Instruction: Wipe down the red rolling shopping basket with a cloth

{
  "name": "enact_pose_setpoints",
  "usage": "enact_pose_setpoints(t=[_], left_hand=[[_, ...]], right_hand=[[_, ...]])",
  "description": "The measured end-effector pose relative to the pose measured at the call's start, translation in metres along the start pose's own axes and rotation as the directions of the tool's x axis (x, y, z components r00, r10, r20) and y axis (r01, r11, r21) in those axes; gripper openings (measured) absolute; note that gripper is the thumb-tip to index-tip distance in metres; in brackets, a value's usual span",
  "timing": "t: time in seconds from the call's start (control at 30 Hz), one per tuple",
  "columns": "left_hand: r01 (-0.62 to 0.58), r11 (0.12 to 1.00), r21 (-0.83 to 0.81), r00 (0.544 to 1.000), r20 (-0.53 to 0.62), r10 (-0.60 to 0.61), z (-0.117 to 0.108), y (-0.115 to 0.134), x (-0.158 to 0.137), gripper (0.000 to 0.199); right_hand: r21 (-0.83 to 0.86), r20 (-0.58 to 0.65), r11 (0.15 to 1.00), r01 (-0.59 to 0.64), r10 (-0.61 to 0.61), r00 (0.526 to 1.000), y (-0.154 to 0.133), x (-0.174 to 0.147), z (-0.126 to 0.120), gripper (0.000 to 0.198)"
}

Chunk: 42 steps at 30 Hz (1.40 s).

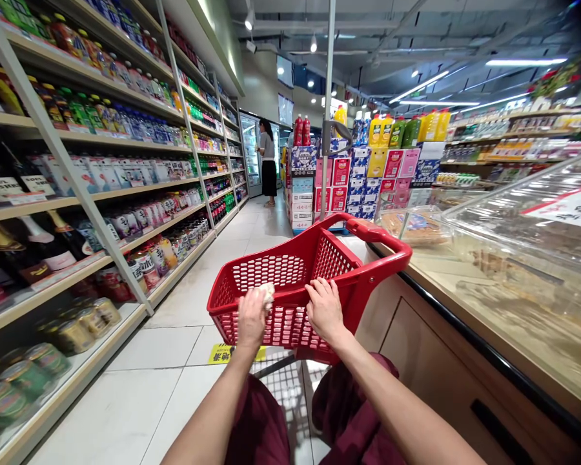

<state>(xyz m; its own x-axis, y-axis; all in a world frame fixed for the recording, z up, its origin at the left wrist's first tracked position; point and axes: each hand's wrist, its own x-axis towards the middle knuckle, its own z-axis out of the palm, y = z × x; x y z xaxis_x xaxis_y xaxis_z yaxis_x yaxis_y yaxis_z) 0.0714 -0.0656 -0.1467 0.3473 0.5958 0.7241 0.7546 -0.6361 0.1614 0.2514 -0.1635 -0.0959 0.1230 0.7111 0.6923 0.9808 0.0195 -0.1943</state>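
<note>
A red plastic shopping cart (290, 266) stands sideways before me, its handle pointing right and its basket looking bare inside. My left hand (252, 315) is closed on a crumpled whitish cloth (268, 296) at the near rim, toward the basket's left part. Whether that cloth is fabric or tissue is hard to tell. My right hand (325, 310) rests farther right, with its fingers curled over the same near rim. The thumb lies out of sight.
Drink shelves (91, 194) line the left side. Clear-lidded display cases (513, 226) on a wooden counter (430, 349) stand close at right. Ahead are stacked drink cartons (341, 181), a metal pole (328, 97) and a person (267, 161). A yellow sticker (220, 353) marks the tiled floor.
</note>
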Motion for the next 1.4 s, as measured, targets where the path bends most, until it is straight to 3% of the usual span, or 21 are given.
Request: enact_pose_setpoints(t=[0.13, 0.27, 0.33, 0.47, 0.53, 0.67, 0.73, 0.87, 0.93, 1.07, 1.13, 1.3, 1.4], left_hand=[[-0.126, 0.990, -0.060, 0.987, 0.087, 0.131, 0.003, 0.017, 0.006, 0.041], [-0.011, 1.000, -0.004, 0.999, 0.049, 0.012, -0.006, 0.000, 0.004, 0.041], [0.018, 1.000, -0.004, 0.999, 0.046, -0.018, -0.006, 0.002, 0.007, 0.038], [-0.116, 0.987, -0.110, 0.984, 0.122, 0.129, 0.000, 0.032, 0.020, 0.036], [-0.137, 0.981, -0.135, 0.973, 0.166, 0.159, -0.002, 0.035, 0.024, 0.036], [-0.042, 0.996, -0.084, 0.981, 0.187, 0.057, -0.013, 0.017, 0.023, 0.034], [-0.014, 0.996, -0.088, 0.985, 0.169, 0.029, -0.015, 0.020, 0.024, 0.033], [-0.107, 0.976, -0.190, 0.972, 0.185, 0.143, -0.008, 0.050, 0.030, 0.034], [-0.116, 0.975, -0.190, 0.967, 0.202, 0.155, -0.007, 0.049, 0.031, 0.035], [0.035, 0.995, -0.092, 0.983, 0.181, -0.017, -0.016, 0.019, 0.019, 0.034], [0.092, 0.993, -0.078, 0.985, 0.155, -0.079, -0.017, 0.018, 0.016, 0.032], [-0.018, 0.982, -0.189, 0.972, 0.226, 0.061, -0.010, 0.055, 0.027, 0.033], [0.005, 0.985, -0.172, 0.967, 0.252, 0.039, -0.014, 0.051, 0.026, 0.033]], right_hand=[[-0.002, 0.030, 1.000, 0.025, -0.025, 0.999, 0.003, -0.001, -0.002, 0.038], [0.004, 0.025, 1.000, 0.028, -0.028, 0.999, 0.003, 0.000, -0.002, 0.038], [0.005, 0.011, 1.000, 0.005, -0.005, 1.000, 0.001, 0.001, -0.001, 0.038], [0.011, 0.011, 1.000, -0.003, 0.003, 1.000, 0.002, 0.002, -0.002, 0.038], [0.019, 0.030, 1.000, 0.017, -0.017, 0.999, 0.005, 0.001, -0.004, 0.039], [0.030, 0.055, 0.999, 0.021, -0.023, 0.998, 0.007, 0.002, -0.005, 0.040], [0.029, 0.048, 1.000, -0.012, 0.011, 0.999, 0.006, 0.002, -0.004, 0.040], [0.020, 0.050, 0.999, -0.027, 0.026, 0.998, 0.009, 0.001, -0.002, 0.043], [0.017, 0.060, 1.000, 0.003, -0.004, 0.998, 0.013, 0.000, -0.003, 0.044], [0.003, 0.077, 1.000, 0.021, -0.022, 0.997, 0.016, -0.001, -0.003, 0.046], [-0.003, 0.078, 1.000, 0.008, -0.008, 0.997, 0.014, -0.001, -0.002, 0.046], [0.007, 0.057, 1.000, 0.008, -0.008, 0.998, 0.013, -0.002, -0.004, 0.046], [0.024, 0.054, 0.999, 0.025, -0.026, 0.998, 0.015, -0.003, -0.006, 0.047]])
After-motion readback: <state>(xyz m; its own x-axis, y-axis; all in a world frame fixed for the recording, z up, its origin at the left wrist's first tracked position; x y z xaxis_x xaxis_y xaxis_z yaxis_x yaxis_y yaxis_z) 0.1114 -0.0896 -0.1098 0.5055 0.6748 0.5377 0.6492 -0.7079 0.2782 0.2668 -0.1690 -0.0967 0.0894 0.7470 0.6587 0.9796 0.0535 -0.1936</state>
